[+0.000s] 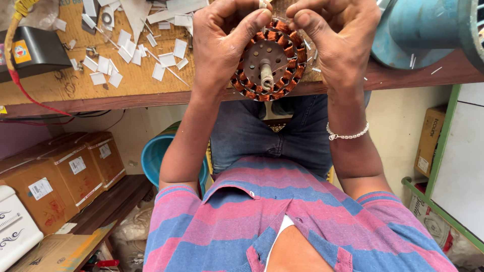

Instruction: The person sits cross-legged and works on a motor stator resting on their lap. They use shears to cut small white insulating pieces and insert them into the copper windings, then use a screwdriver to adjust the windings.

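Hands are gripping a round stator (269,59) over the wooden bench (131,83). The left hand (222,43) is curling closed around its left rim, thumb pressing on the top coils. The right hand (335,38) is closing on the right rim in the same way. Copper windings are ringing a grey metal core with a short shaft. White paper strips (108,65) are lying scattered on the bench. Brown cardboard boxes (65,174) with white labels are standing at lower left.

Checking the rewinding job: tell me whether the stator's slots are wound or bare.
Wound. Copper-coloured coils fill the slots all around the visible rim of the stator; the left hand and right hand cover the rim's upper edges.
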